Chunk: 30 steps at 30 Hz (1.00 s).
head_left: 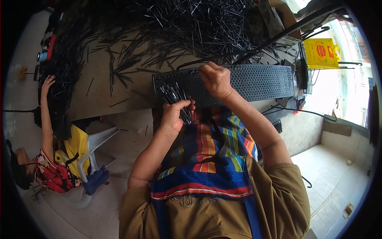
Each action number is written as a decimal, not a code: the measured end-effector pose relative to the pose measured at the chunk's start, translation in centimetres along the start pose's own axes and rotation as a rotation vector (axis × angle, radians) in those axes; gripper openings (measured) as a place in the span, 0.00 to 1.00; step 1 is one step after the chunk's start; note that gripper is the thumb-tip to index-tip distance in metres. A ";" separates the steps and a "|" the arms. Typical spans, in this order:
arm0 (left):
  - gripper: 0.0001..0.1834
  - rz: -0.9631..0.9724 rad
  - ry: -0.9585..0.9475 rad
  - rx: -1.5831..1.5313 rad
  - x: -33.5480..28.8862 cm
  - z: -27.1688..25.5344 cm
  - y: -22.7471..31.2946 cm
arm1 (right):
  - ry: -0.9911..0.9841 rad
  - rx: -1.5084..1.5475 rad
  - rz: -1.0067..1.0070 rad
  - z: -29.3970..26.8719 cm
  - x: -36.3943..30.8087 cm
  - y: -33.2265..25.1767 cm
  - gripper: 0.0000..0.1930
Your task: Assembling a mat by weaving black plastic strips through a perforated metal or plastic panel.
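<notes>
1. Firstly, left hand point(173, 114) gripped a bundle of thin dark rods point(172, 94) at the left end of a perforated panel point(258, 81).
2. Right hand point(217, 81) curled fistlike above it; contents could not be seen.
3. Heaped rods point(195, 24) lay far on the surface point(99, 81).

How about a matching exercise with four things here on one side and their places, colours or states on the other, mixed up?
1. Left hand
2. Right hand
3. Apron
4. Container

A. Multicoloured, striped
B. Curled, over the middle of the perforated panel
C. Yellow, upper right
D. Holding the bundle of thin dark rods

Pairs: 1-D, 2-B, 3-A, 4-C
</notes>
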<state>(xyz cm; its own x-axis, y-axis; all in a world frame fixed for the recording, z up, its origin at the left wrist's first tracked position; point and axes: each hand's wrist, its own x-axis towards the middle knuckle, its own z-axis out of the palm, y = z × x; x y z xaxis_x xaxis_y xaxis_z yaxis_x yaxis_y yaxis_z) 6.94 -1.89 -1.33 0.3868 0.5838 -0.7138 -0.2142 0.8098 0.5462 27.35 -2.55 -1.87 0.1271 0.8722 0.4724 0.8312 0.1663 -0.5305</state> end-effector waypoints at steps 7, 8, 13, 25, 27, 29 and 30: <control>0.07 0.000 0.025 0.004 -0.2 0.3 0.1 | -0.102 -0.004 -0.155 -1.4 0.9 0.3 0.05; 0.07 0.002 0.024 0.004 -0.1 0.3 0.1 | -0.076 -0.007 -0.143 -1.6 0.8 0.2 0.05; 0.08 0.003 -0.012 0.001 0.0 -0.1 -0.1 | -0.087 -0.058 -0.061 -1.1 0.7 0.5 0.06; 0.09 -0.015 -0.013 0.002 0.2 -0.1 0.1 | -0.149 -0.130 0.013 -1.3 1.4 0.4 0.05; 0.09 -0.021 -0.015 -0.002 0.3 -0.3 0.1 | -0.157 -0.123 -0.027 -1.3 1.3 0.6 0.05; 0.09 -0.027 -0.018 -0.006 0.3 -0.3 0.1 | -0.199 -0.019 -0.155 -1.4 1.0 1.3 0.04; 0.09 -0.020 -0.016 -0.004 0.3 -0.2 0.1 | -0.201 -0.018 -0.155 -1.5 1.0 1.3 0.04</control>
<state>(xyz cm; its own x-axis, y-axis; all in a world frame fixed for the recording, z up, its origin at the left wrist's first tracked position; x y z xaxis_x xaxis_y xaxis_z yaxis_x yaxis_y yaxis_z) 6.84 -1.65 -1.63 0.4050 0.5668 -0.7174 -0.2100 0.8213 0.5304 29.39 -2.14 -1.06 -0.1112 0.9111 0.3970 0.8419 0.2986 -0.4494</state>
